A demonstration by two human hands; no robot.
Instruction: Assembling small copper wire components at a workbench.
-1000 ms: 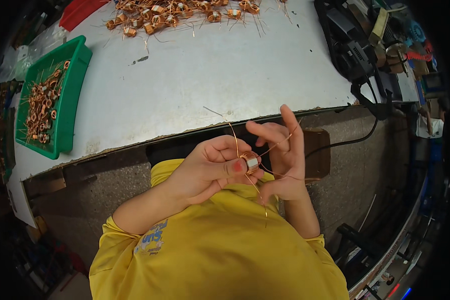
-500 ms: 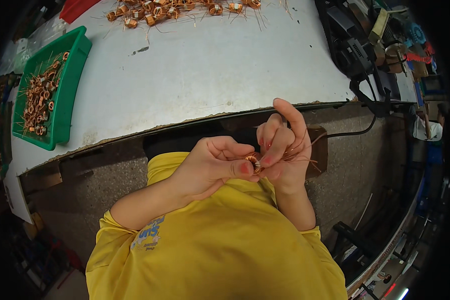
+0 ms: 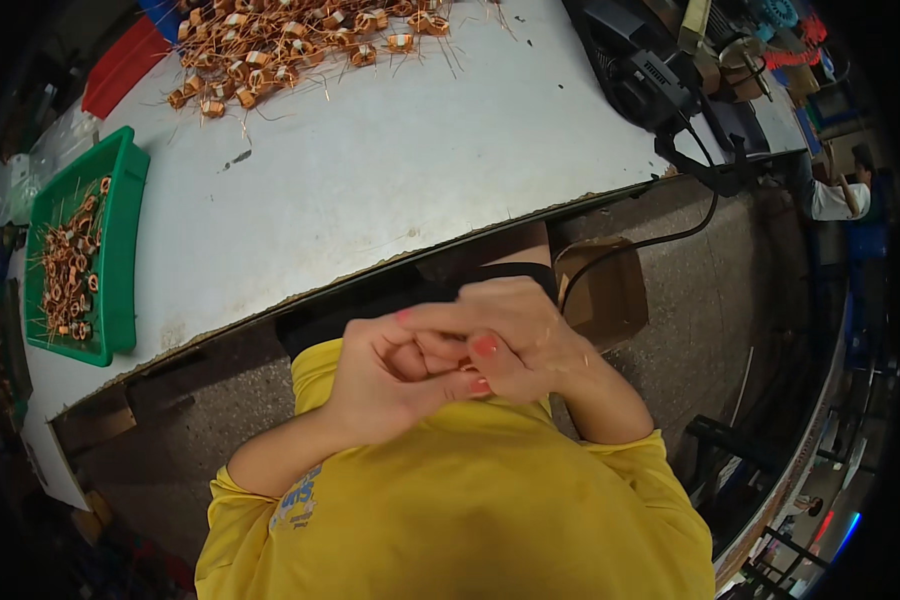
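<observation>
Over my lap, in front of the table edge, both hands meet around a small copper-wound toroidal coil (image 3: pixel 467 369). Only a sliver of it shows between the thumbs. My left hand (image 3: pixel 375 385) is closed, its thumb and curled fingers pinching the coil from the left. From the right, my right hand (image 3: pixel 515 335) reaches over it, fingers across the left hand's fingers and thumb pressed down by the left thumb tip. The coil's loose wire ends are hidden.
On the white table (image 3: pixel 340 190), a heap of copper coils (image 3: pixel 280 50) lies at the back. A green tray (image 3: pixel 122 260) of coils stands left, near a red bin (image 3: pixel 125 65). Black equipment (image 3: pixel 650 85) with a cable sits at right. A cardboard box (image 3: pixel 610 290) is below the table.
My right hand has turned over and now covers the coil, its raised finger folded down across my left hand. The view has shifted, so the table's contents appear lower at left.
</observation>
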